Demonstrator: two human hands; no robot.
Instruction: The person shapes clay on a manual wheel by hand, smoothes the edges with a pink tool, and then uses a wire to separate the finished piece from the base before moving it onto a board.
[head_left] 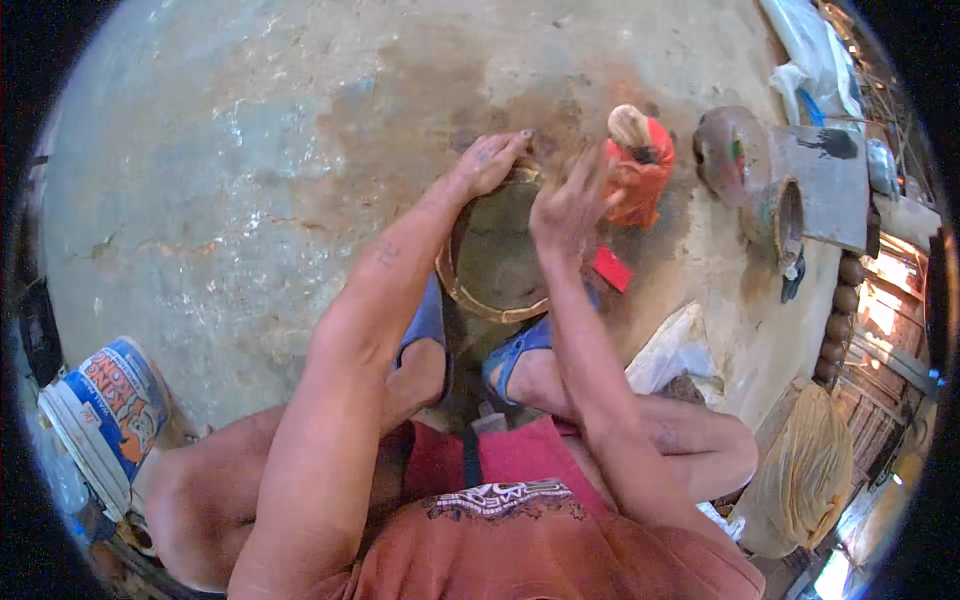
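Observation:
A round hoop with a pale brown rim (478, 308) sits low between my feet; whether a skin covers its dull greenish middle I cannot tell. My left hand (492, 163) is closed over the far left part of this rim, fingers together. Smeared by motion, my right hand (572, 205) is raised at the rim's right side, its fingers stretched out and nothing visible in them. Just beyond the right fingertips is an orange cloth or plastic bundle (640, 185) with a rounded wooden-looking knob (628, 125) at its top. A small flat red piece (612, 270) lies nearer me.
To the right are a round brown pot (727, 150), a tilted open-mouthed vessel (788, 220) and a grey board (835, 190). A white sack (675, 350) lies by my right knee, with a tan bundle (805, 470) beyond. A printed bucket (110, 410) lies left.

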